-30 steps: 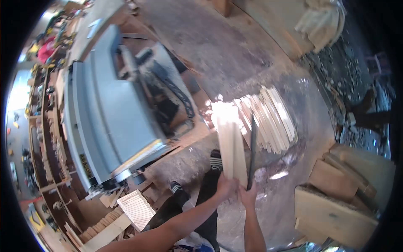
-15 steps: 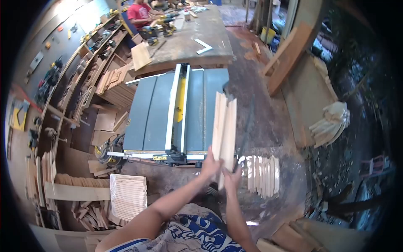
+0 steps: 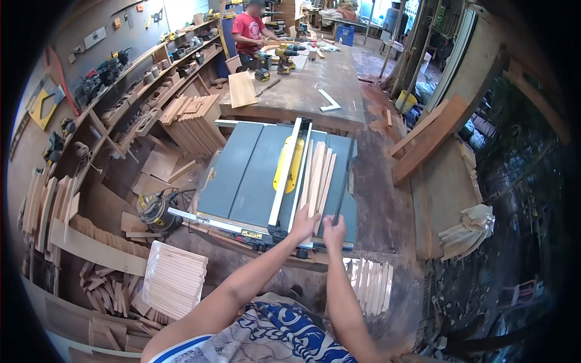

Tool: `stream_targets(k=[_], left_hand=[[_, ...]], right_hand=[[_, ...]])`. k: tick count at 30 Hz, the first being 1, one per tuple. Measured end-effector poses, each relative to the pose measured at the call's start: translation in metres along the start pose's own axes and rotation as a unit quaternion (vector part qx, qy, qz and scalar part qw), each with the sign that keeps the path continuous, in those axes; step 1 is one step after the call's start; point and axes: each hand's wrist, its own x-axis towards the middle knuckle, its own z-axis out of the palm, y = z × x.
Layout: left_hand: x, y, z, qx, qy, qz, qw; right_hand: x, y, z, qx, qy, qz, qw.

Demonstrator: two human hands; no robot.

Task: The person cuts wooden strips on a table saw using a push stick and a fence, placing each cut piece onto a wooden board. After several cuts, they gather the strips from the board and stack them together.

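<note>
- At far left, one yellow square (image 3: 43, 110) hangs on the workshop wall above leaning offcuts (image 3: 48, 202).
- Shelves (image 3: 130, 106) crowded with tools and wood line the wall; one round, dark machine (image 3: 156, 212) sits on the floor.
- One plastic-wrapped slat bundle (image 3: 175, 279) lies left of the person's legs, its slats too tightly packed to count surely.
- A board stack (image 3: 200, 130) stands beside one blue-gray table saw (image 3: 242, 169), whose flat top bears one yellow insert (image 3: 292, 166) and pale metal rails.
- Beyond it, one co-worker (image 3: 247, 29) in a red shirt works at the worn bench (image 3: 315, 81), which holds one pale board (image 3: 242, 89) and one white L-shaped square (image 3: 328, 100).
- The left hand (image 3: 304, 225), its fingers wrapped around their near ends, grips at least three wooden strips (image 3: 317, 181) over the saw's top, right of the yellow insert.
- The right hand (image 3: 334, 231) is just beside, fingers curled narrow; whether the dark line above it is a held bar or a groove cannot be told.
- A second slat bundle (image 3: 370, 287) rests on the floor at right.
- One yellow bucket (image 3: 407, 100), a slanting timber (image 3: 431, 140) and a pale cloth-like heap (image 3: 469, 230) occupy the right side.
</note>
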Motion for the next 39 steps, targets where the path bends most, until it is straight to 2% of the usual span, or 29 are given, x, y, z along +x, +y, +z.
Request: stream_targets(k=[2, 4, 6, 8, 9, 11, 12, 14, 16, 17, 18, 20, 22, 23, 24, 26, 28, 30, 35, 37, 39], left_hand=[[-0.032, 0.027, -0.013, -0.037, 0.009, 0.05, 0.998], [-0.052, 0.03, -0.03, -0.062, 0.022, 0.048, 0.997], [-0.068, 0.026, -0.053, -0.059, 0.048, 0.081, 0.994], [-0.082, 0.01, -0.087, -0.087, 0.055, 0.055, 0.993], [-0.092, 0.012, -0.109, -0.094, 0.072, -0.001, 0.993], [-0.103, -0.001, -0.145, -0.128, 0.087, 0.014, 0.988], [-0.109, -0.01, -0.163, -0.161, 0.11, 0.031, 0.98], [-0.113, -0.059, -0.201, -0.166, 0.078, 0.038, 0.982], [-0.123, -0.065, -0.24, -0.079, -0.069, -0.078, 0.991], [-0.126, -0.059, -0.256, -0.019, -0.098, -0.08, 0.992], [-0.126, -0.062, -0.269, 0.028, -0.129, -0.06, 0.989], [-0.122, -0.066, -0.285, 0.22, -0.15, 0.113, 0.957], [-0.118, -0.07, -0.283, 0.195, -0.168, 0.097, 0.961], [-0.116, -0.064, -0.281, 0.146, -0.217, -0.026, 0.965], [-0.113, -0.067, -0.275, 0.084, -0.23, -0.06, 0.968], [-0.11, -0.074, -0.267, -0.12, -0.234, -0.134, 0.956], [-0.103, -0.092, -0.262, -0.15, -0.236, -0.153, 0.948], [-0.096, -0.092, -0.267, -0.175, -0.265, -0.253, 0.914], [-0.092, -0.089, -0.266, -0.121, -0.283, -0.284, 0.908], [-0.092, -0.094, -0.265, -0.18, -0.331, -0.307, 0.874], [-0.093, -0.108, -0.261, -0.194, -0.352, -0.285, 0.87]], right_hand=[[-0.03, -0.011, -0.01, 0.212, -0.111, 0.09, 0.967], [-0.08, -0.079, -0.036, 0.307, -0.164, 0.174, 0.921], [-0.12, -0.073, -0.012, 0.331, -0.167, 0.175, 0.912], [-0.151, -0.08, 0.013, 0.354, -0.165, 0.172, 0.904], [-0.167, -0.095, 0.021, 0.366, -0.163, 0.189, 0.896], [-0.197, -0.126, 0.039, 0.374, -0.171, 0.231, 0.882], [-0.211, -0.13, 0.052, 0.37, -0.163, 0.231, 0.885], [-0.239, -0.117, 0.08, 0.35, -0.146, 0.29, 0.879], [-0.27, -0.106, 0.099, 0.358, -0.12, 0.299, 0.876], [-0.283, -0.104, 0.104, 0.364, -0.076, 0.305, 0.877], [-0.295, -0.104, 0.108, 0.368, -0.031, 0.311, 0.876], [-0.313, -0.102, 0.112, 0.371, -0.007, 0.305, 0.877], [-0.326, -0.102, 0.119, 0.357, 0.06, 0.312, 0.879], [-0.328, -0.102, 0.121, 0.345, 0.079, 0.316, 0.88], [-0.328, -0.103, 0.123, 0.343, 0.088, 0.32, 0.879], [-0.33, -0.107, 0.123, 0.334, 0.093, 0.304, 0.887], [-0.33, -0.11, 0.12, 0.324, 0.1, 0.317, 0.886], [-0.336, -0.103, 0.117, 0.326, 0.082, 0.309, 0.89], [-0.346, -0.106, 0.113, 0.344, 0.076, 0.327, 0.877], [-0.34, -0.13, 0.102, 0.441, 0.074, 0.403, 0.798], [-0.342, -0.118, 0.101, 0.432, 0.069, 0.407, 0.802]])
